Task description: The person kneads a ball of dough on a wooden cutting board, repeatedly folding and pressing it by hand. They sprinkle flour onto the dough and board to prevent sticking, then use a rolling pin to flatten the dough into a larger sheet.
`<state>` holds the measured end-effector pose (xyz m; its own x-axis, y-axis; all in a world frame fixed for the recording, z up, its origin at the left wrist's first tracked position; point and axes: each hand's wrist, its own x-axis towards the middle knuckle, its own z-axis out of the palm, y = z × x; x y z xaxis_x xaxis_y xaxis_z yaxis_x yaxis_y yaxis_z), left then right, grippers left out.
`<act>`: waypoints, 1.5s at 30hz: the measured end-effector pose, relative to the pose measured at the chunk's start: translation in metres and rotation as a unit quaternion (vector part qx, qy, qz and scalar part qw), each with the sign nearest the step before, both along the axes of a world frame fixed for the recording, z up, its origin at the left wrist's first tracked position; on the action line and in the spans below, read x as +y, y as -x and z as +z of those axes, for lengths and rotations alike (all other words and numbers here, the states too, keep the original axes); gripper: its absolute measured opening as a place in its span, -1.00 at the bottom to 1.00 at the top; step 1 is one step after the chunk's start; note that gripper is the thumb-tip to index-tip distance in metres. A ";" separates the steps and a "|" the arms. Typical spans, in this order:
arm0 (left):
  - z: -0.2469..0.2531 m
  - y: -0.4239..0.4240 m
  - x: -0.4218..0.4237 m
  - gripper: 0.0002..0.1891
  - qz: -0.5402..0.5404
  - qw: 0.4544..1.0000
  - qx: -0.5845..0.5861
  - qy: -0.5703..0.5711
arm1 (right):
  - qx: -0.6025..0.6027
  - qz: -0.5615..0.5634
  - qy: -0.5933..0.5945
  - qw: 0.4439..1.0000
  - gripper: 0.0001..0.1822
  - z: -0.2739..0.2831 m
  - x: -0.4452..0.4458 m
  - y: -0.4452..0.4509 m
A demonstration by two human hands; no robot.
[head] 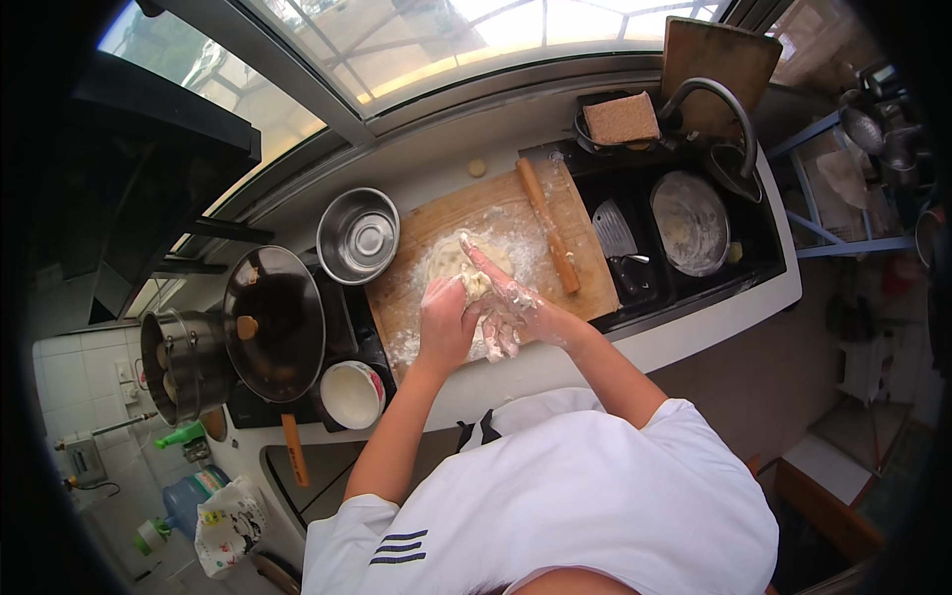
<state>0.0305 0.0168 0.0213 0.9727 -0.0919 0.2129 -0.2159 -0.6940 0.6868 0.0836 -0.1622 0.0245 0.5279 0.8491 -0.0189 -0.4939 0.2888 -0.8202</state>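
Observation:
My left hand is curled against a sticky lump of dough, which clings to the inner side of my right hand. The fingers of my right hand are spread apart and smeared with wet dough and flour. Both hands are above a floured wooden board. Beneath them, a flattened mass of dough lies on the board, partly hidden by the hands. A wooden rolling pin, dusted with flour, rests along the board's right side.
A steel bowl stands at the board's left edge, near a white tub and a lidded pan. Right of the board, the dark sink holds a cleaver and a floury metal basin, below a curved faucet.

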 end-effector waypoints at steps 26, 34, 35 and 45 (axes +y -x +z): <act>0.026 0.008 -0.019 -0.58 0.094 0.987 0.043 0.122 | 0.043 0.018 -0.022 0.999 -0.17 -0.004 0.008 0.005; 0.008 0.013 0.017 -0.73 0.162 0.645 0.110 0.738 | 0.061 0.040 0.016 0.997 0.25 0.013 -0.001 -0.002; 0.009 0.011 0.022 -0.74 0.160 0.625 0.099 0.758 | 0.064 0.024 0.001 0.998 0.25 0.008 -0.003 -0.001; 0.022 0.003 0.019 -0.77 0.062 0.996 0.010 0.056 | 0.062 0.035 0.019 0.997 0.25 0.008 -0.001 0.001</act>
